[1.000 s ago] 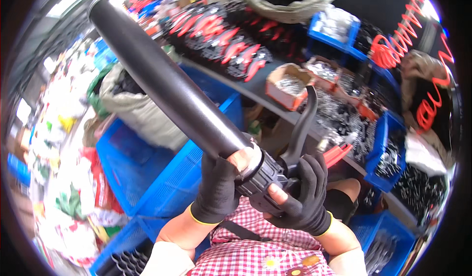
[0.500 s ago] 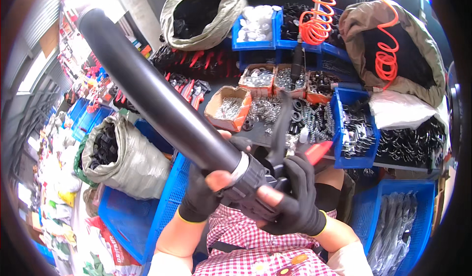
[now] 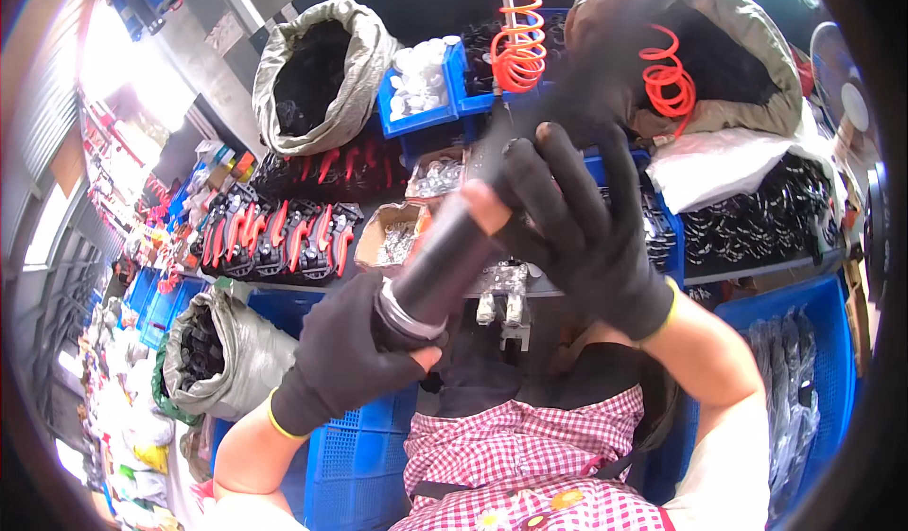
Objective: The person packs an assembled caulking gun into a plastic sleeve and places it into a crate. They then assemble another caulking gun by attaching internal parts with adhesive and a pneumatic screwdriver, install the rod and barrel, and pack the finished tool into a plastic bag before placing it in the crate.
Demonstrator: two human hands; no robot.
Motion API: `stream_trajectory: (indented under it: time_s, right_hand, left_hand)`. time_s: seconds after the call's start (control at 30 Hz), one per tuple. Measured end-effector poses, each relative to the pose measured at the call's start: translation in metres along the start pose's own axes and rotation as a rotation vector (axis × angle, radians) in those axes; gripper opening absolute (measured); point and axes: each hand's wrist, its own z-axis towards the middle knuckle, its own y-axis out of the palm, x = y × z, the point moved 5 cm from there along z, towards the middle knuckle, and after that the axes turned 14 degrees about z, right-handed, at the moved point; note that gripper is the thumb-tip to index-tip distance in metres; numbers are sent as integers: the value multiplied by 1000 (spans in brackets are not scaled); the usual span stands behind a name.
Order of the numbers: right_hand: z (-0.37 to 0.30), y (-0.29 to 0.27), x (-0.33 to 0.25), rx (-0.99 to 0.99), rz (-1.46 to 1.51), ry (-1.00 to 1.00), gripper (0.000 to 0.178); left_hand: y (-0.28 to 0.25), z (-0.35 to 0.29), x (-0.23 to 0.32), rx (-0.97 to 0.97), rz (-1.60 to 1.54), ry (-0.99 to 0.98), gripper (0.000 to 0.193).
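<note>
A thick black tube (image 3: 445, 261) slants across my view from lower left to upper right, its far end smeared by motion. My left hand (image 3: 345, 356), in a black glove with bare thumb tip, is wrapped round its lower end, just by a whitish ring (image 3: 413, 318). Higher up, my right hand (image 3: 591, 228), gloved alike, grips the tube, thumb across its front and fingers along its side. What lies below the ring is mostly hidden by my left hand. Behind the tube, a small metal fixture (image 3: 506, 290) sits at the bench edge.
Several red-and-black parts (image 3: 279, 238) lie in a row at left. Small open boxes (image 3: 388, 233) of metal pieces and blue bins (image 3: 416, 120) stand behind. Orange coiled hoses (image 3: 517, 58) hang above. Large sacks (image 3: 364, 87) flank the bench; a blue crate (image 3: 832, 370) stands right.
The black tube has swung from pointing up-left to pointing up-right. My right hand has moved from the body at the lower end up onto the tube. The whole view has shifted too.
</note>
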Motion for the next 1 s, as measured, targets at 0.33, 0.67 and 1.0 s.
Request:
stream_trajectory:
  time_s: [0.33, 0.67, 1.0]
  right_hand:
    - [-84, 12, -31, -429, 977, 882, 60]
    - [-93, -9, -8, -168, 502, 799, 66]
    - [-109, -26, 20, -147, 221, 745, 40]
  left_hand:
    - [36, 12, -12, 1302, -317, 64, 85]
    - [36, 89, 70, 419, -1404, -4, 87]
    - [91, 99, 101, 633, -1740, -198, 66]
